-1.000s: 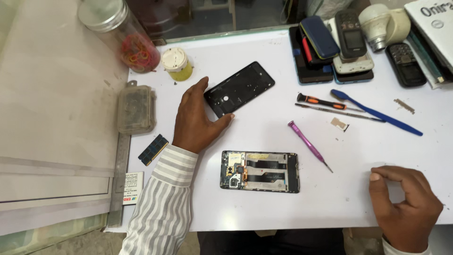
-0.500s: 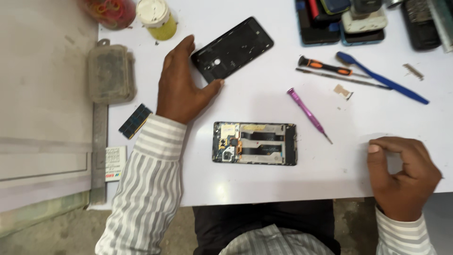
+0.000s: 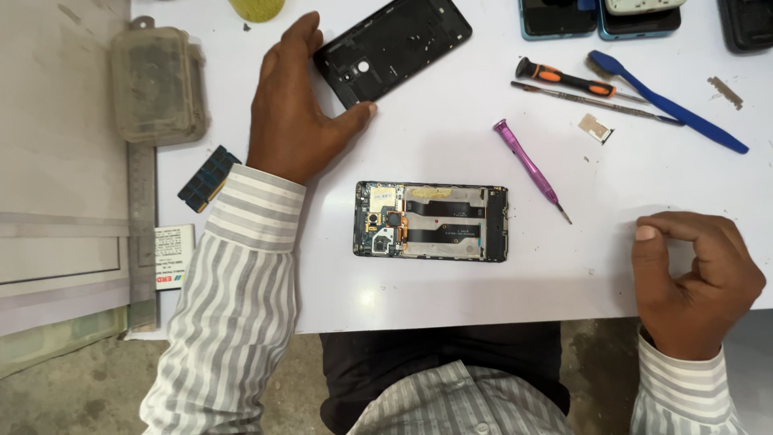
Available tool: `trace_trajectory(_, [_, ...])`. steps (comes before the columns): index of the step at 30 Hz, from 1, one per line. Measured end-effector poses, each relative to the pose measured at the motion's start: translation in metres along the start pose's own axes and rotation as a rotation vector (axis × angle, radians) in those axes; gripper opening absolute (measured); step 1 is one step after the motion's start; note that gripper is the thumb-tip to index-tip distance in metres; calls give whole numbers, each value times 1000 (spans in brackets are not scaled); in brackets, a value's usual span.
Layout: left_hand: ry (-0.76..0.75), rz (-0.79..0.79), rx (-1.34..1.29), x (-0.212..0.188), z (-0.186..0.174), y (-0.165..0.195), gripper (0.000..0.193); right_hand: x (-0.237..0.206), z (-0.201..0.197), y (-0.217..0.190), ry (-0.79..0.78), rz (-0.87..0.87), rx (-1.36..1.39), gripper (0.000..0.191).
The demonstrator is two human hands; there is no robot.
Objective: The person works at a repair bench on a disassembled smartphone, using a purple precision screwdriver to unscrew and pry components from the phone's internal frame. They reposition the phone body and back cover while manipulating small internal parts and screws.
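The white table (image 3: 451,298) spreads under everything I am working on. My left hand (image 3: 294,105) lies flat and spread on it, fingers (image 3: 299,32) and thumb framing the left end of the black phone back cover (image 3: 394,48), which sits tilted at the far side; the thumb tip touches its lower corner, and nothing is gripped. My right hand (image 3: 692,278) rests at the near right edge of the table, loosely curled, fingers bent in toward the thumb; whether something tiny sits between them I cannot tell. Between my hands lies the opened phone body (image 3: 431,220), circuit side up, flat and level, touched by neither hand. To its right, apart from it, lies the purple screwdriver (image 3: 527,165), tip pointing toward my right hand. Beyond that sit a blue pry tool (image 3: 668,103) and an orange-handled screwdriver (image 3: 568,79), side by side
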State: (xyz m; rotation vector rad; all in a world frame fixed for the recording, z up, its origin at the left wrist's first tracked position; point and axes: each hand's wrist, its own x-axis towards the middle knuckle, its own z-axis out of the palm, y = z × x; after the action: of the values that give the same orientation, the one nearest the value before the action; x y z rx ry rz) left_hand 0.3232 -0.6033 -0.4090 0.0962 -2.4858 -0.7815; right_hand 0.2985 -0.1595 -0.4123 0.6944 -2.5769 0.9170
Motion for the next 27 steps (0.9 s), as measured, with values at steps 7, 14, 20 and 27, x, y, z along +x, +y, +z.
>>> trace_trajectory(7, [-15, -8, 19, -3, 3, -7, 101, 20, -4, -29, -43, 12, 60, 9])
trace_trajectory(14, [29, 28, -9, 0, 3, -7, 102, 77, -10, -83, -267, -120, -24, 25])
trace_trajectory(20, [-26, -25, -1, 3, -5, 2, 100, 109, 25, -99, -447, -253, -127, 30])
trace_trajectory(27, [-104, 63, 17, -3, -17, -1, 101, 114, 41, -92, -489, -227, -251, 23])
